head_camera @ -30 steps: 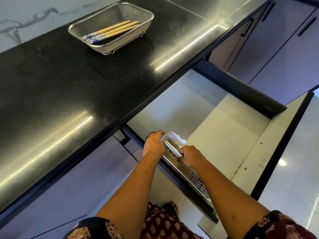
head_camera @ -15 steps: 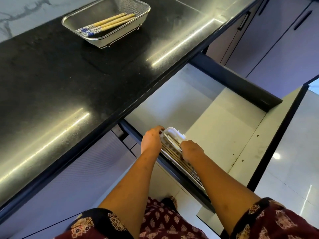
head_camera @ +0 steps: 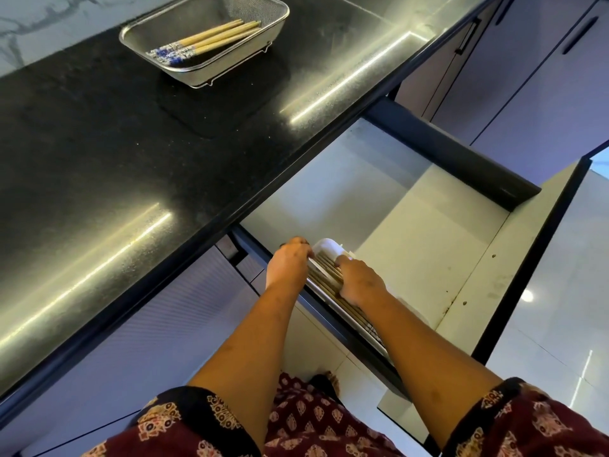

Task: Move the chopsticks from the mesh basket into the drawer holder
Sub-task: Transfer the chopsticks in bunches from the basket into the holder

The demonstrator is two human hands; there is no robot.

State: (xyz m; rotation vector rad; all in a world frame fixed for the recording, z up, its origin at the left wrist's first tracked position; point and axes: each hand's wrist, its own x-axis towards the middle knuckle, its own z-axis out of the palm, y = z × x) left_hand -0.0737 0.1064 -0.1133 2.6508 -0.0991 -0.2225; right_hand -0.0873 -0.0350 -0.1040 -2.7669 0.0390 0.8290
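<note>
Both my hands are down in the open drawer [head_camera: 438, 258] at the white holder [head_camera: 326, 250], same as a second ago; my left hand [head_camera: 288, 263] sits on the holder's left edge with the fingers curled over the rim, my right hand [head_camera: 361, 283] lies on top of the chopsticks in the holder [head_camera: 324, 278], fingers bent down onto them; so the hands are apart, one each side of the holder, and honestly I can't tell whether the right one is actually pinching a stick or just pressing on the bunch. Compared with the earlier frames the hands have barely shifted; the right one has slid a touch further up along the sticks toward the rounded far end, the left has stayed put on the rim. The holder lies along the drawer's left side, hard against the dark rail, with the sticks running lengthwise in it under my right wrist.

Up on the black counter [head_camera: 108, 153] the basket [head_camera: 211, 65] hasn't moved; a few chopsticks [head_camera: 207, 41] are lying in it, side by side, blue patterned ends toward the left, plain wooden ends toward the right; well apart from my hands.
</note>
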